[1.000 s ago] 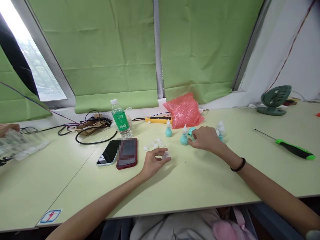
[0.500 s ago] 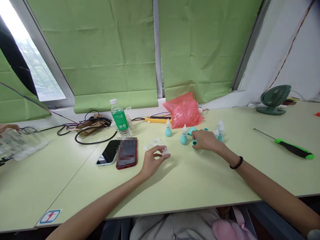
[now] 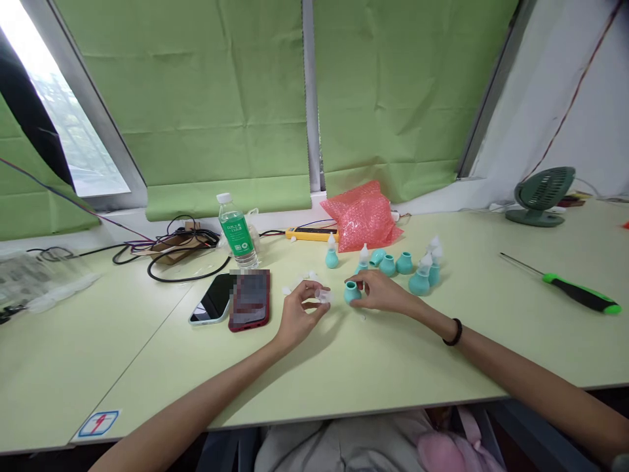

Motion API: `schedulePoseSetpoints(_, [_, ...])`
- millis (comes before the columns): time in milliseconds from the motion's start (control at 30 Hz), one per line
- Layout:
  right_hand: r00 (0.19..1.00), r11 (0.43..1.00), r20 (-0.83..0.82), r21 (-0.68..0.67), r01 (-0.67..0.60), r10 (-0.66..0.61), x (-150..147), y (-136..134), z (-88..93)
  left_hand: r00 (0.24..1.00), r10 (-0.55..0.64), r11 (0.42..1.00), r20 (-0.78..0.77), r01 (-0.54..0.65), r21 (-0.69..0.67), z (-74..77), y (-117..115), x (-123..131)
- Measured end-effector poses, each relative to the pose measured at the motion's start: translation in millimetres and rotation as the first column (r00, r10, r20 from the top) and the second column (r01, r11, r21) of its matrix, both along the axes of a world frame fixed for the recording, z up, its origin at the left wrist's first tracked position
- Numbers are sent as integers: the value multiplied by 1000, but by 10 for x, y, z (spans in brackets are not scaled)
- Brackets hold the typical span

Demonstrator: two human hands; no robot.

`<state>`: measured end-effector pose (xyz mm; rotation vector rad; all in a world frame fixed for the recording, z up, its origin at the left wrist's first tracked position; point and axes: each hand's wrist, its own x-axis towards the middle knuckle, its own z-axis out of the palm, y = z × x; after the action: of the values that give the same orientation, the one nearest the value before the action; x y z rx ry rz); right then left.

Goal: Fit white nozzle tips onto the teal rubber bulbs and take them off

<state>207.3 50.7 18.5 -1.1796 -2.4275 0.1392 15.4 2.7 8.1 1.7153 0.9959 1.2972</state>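
Note:
A small clear plastic nozzle piece sits between the fingertips of my left hand. Just to its right, my right hand grips a teal rubber bulb whose open mouth faces up. The two pieces are apart. Behind my right hand stand more open teal bulbs, one of them lying on its side. Bulbs with clear tips fitted, such as this assembled bulb, stand to the right and another assembled bulb at the back. Loose clear pieces lie partly hidden behind my left hand.
Two phones lie left of my left hand, with a water bottle behind them. Black cables tangle at the back left. A pink bubble-wrap bag rests by the window. Right: a screwdriver and a green fan.
My right hand has come left from the group of bulbs, bringing one open teal bulb close to my left hand. The other person's hand at the far left has gone from view.

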Motion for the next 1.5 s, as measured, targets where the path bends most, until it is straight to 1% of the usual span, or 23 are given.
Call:
schedulePoseSetpoints(100, [997,999,-74,37,29,-26,-17,-1,-70,1000,5,997,9,-4,-72,-14,16,-9])
schedulePoseSetpoints(200, [990,997,-126,58,-54,61,-73,-43,-123,999,-29,990,43,35,-139,-34,41,-9])
schedulePoseSetpoints(267, [985,992,-133,69,-105,113,-115,-80,-139,994,-57,987,92,70,-147,-34,56,-5])
schedulePoseSetpoints(333, [983,986,-123,117,-120,135,-148,-116,-133,985,-89,983,148,111,-148,-23,67,0])
schedulePoseSetpoints(400, [982,973,-116,192,-126,150,-167,-149,-110,975,-125,974,186,156,-164,-11,75,4])
schedulePoseSetpoints(533, [974,952,-133,272,-141,182,-178,-193,-76,969,-167,952,184,207,-224,-4,76,9])
schedulePoseSetpoints(600, [973,949,-144,286,-133,180,-178,-199,-92,973,-178,949,146,209,-238,-10,73,8])
schedulePoseSetpoints(700, [980,945,-124,307,-110,155,-177,-190,-156,973,-225,943,51,230,-238,-29,68,0])
schedulePoseSetpoints(767, [988,930,-83,355,-92,129,-174,-179,-204,969,-246,945,-26,233,-230,-43,62,-6])
schedulePoseSetpoints(833, [993,908,-42,411,-84,111,-172,-173,-240,964,-243,954,-108,217,-204,-55,47,-11])
schedulePoseSetpoints(900, [993,899,-20,429,-93,112,-177,-177,-259,956,-206,975,-209,183,-123,-64,24,-13])
schedulePoseSetpoints(967, [992,914,-41,395,-96,122,-189,-187,-263,935,-131,988,-330,150,33,-75,-3,-14])
schedulePoseSetpoints(1000, [989,927,-68,363,-95,128,-197,-193,-261,918,-84,981,-389,144,127,-83,-15,-16])
schedulePoseSetpoints(1033, [986,941,-103,325,-91,131,-205,-200,-257,899,-36,965,-437,145,220,-95,-23,-18])
schedulePoseSetpoints(1100, [977,968,-169,237,-87,129,-218,-211,-244,864,43,909,-501,174,379,-125,-27,-24])
schedulePoseSetpoints(1233, [968,993,-221,31,-118,122,-218,-226,-209,815,174,749,-553,255,611,-195,-1,-32])
schedulePoseSetpoints(1300, [964,988,-235,-57,-144,127,-210,-229,-191,769,250,671,-589,301,678,-220,12,-34])
schedulePoseSetpoints(1367, [958,979,-251,-116,-168,135,-204,-232,-172,710,330,614,-622,339,712,-236,18,-37])
schedulePoseSetpoints(1500, [948,956,-279,-201,-212,151,-200,-240,-136,590,438,562,-678,409,719,-235,7,-56])
